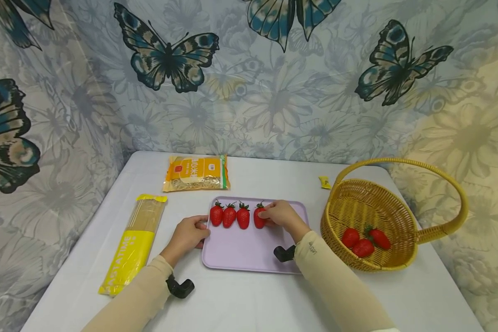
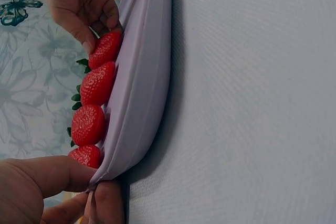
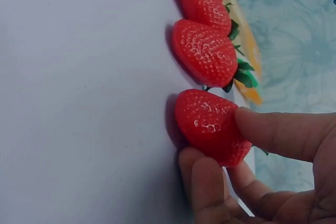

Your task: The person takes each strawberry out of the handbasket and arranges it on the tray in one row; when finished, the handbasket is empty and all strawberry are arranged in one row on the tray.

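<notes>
A light purple tray lies on the white table, with a row of red strawberries along its far side, green leaves pointing away. The left hand pinches the tray's left rim between thumb and fingers, as the left wrist view also shows. At the right end of the row, the right hand pinches a strawberry between thumb and fingers. That strawberry is low over the tray; whether it rests on the surface I cannot tell. A small gap parts it from its neighbour.
Right of the tray stands a yellow wicker basket with a tall handle and 3 strawberries inside. A yellow pasta pack lies on the left, an orange grain bag at the back. Near the basket lies a small yellow packet.
</notes>
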The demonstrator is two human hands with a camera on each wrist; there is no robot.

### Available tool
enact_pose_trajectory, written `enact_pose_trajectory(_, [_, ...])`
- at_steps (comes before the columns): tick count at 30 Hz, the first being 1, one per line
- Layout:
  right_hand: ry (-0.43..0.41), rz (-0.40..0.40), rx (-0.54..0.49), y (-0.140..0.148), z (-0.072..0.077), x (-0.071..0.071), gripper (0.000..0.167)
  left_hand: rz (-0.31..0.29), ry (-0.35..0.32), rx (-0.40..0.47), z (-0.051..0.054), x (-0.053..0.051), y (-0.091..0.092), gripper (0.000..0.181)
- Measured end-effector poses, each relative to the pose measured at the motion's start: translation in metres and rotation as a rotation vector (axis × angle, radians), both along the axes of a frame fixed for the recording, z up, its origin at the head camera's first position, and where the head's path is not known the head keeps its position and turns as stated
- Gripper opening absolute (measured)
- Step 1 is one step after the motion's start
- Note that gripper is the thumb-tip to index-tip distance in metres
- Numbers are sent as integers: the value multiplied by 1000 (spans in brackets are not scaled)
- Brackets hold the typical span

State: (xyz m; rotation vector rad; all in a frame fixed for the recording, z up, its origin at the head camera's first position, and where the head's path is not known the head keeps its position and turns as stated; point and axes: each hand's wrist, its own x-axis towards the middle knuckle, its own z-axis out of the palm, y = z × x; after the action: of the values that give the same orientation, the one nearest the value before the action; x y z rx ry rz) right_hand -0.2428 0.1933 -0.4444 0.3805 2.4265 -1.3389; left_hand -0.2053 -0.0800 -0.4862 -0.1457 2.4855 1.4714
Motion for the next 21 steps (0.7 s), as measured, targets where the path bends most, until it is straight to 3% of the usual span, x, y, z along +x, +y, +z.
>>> enact_pose_trajectory(16, [1, 1, -45, -10, -3, 1, 22, 7, -16, -4, 1, 1, 1, 48])
enact_pose_trajectory(21, [-9, 84, 75, -6, 9, 8, 42, 6, -11, -2, 1, 2, 1, 48])
